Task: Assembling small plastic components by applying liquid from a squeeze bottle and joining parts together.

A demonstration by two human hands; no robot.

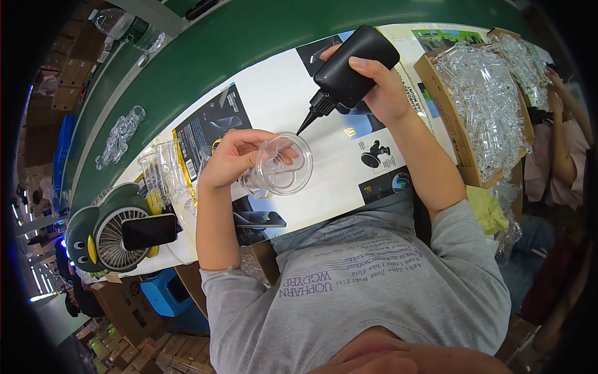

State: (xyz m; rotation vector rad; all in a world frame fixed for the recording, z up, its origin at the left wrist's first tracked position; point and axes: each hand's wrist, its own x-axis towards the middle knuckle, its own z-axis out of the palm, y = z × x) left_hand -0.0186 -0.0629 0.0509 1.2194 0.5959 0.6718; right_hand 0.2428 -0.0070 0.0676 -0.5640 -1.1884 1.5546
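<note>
My left hand (pixel 240 156) is closed on a clear plastic piece with a round, disc-like rim (pixel 300 177), held over the white printed sheet. Its fingertips show through the clear plastic. In my right hand (pixel 386 87) is a black squeeze bottle (pixel 356 65), tipped so that its pointed nozzle aims down and to the left. The nozzle's tip is at the upper rim of the clear piece; whether they touch I cannot tell. No liquid can be made out at the tip.
A cardboard box (pixel 458 134) full of small clear parts stands at the right. More clear parts (pixel 121 136) lie at the left, near a green fan (pixel 118 234) with a phone (pixel 149 232) before it. A co-worker's arm (pixel 564 156) shows at the far right.
</note>
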